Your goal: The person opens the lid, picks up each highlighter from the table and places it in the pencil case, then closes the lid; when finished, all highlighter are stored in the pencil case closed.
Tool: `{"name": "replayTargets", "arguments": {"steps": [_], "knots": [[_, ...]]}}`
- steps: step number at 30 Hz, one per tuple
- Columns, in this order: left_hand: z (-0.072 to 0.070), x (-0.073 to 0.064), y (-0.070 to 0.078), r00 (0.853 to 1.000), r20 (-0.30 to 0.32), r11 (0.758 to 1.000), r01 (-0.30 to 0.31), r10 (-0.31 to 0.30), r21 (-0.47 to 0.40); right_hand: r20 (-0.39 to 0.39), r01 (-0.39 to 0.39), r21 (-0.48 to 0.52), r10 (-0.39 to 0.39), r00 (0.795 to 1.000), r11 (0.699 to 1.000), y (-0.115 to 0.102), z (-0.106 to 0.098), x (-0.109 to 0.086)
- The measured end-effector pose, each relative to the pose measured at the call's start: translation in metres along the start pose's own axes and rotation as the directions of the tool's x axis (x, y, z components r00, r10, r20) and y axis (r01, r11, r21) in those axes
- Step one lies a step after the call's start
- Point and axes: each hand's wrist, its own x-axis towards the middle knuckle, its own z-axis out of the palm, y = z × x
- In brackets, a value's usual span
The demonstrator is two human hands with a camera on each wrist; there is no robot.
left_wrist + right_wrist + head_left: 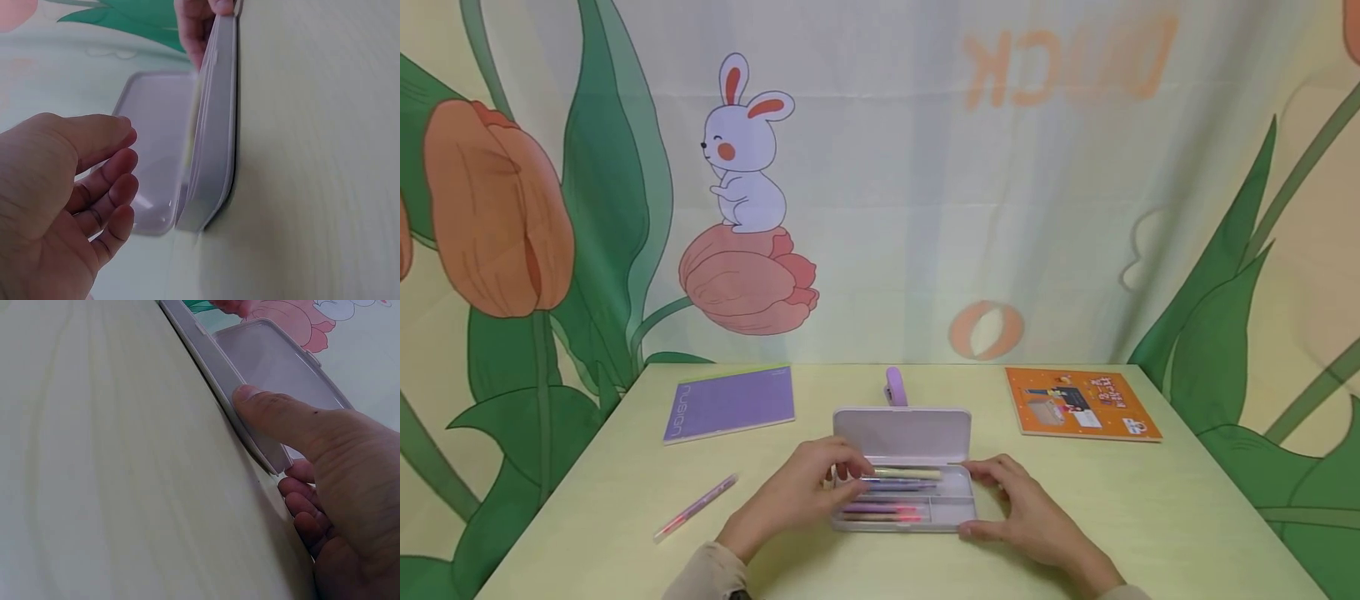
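A pale grey pencil case (952,510) lies on the table, its lid (901,433) raised at the back. Several pens and markers (895,483) lie in its compartments. Over the case's left end hovers my left hand (808,485), fingers loosely bent; the left wrist view shows nothing held in the hand (69,181). My right hand (1026,517) grips the right end of the case, and in the right wrist view its thumb (275,412) presses on the front wall while the other fingers curl by the end.
A pink and purple marker (696,507) lies on the table at left. Behind it is a purple notebook (730,406). A small purple stapler-like object (895,387) sits behind the lid, and an orange booklet (1078,404) lies back right. A printed curtain (880,208) hangs behind the table.
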Motion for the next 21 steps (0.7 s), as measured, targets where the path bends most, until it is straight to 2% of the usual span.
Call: {"name": "replayTargets", "arguments": {"steps": [6,11,16,21], "knots": [[-0.021,-0.014,-0.011,0.997,-0.066,0.999,0.043,-0.041,0.027,0.004,0.002,0.008,-0.002,1.000,1.000,0.000,-0.001,0.001],[-0.038,-0.028,-0.020,0.989,-0.105,0.993,0.110,-0.105,0.051,0.009,-0.018,0.011,0.018,1.000,1.000,0.000,0.000,0.002],[-0.057,-0.047,-0.030,0.974,-0.142,0.980,0.186,-0.174,0.072,0.007,-0.004,0.008,0.004,1.000,1.000,0.000,0.000,0.002],[-0.069,-0.068,-0.039,0.951,-0.210,0.964,0.249,-0.225,0.096,-0.001,0.018,0.011,-0.018,1.000,1.000,-0.002,-0.003,0.000]]}}
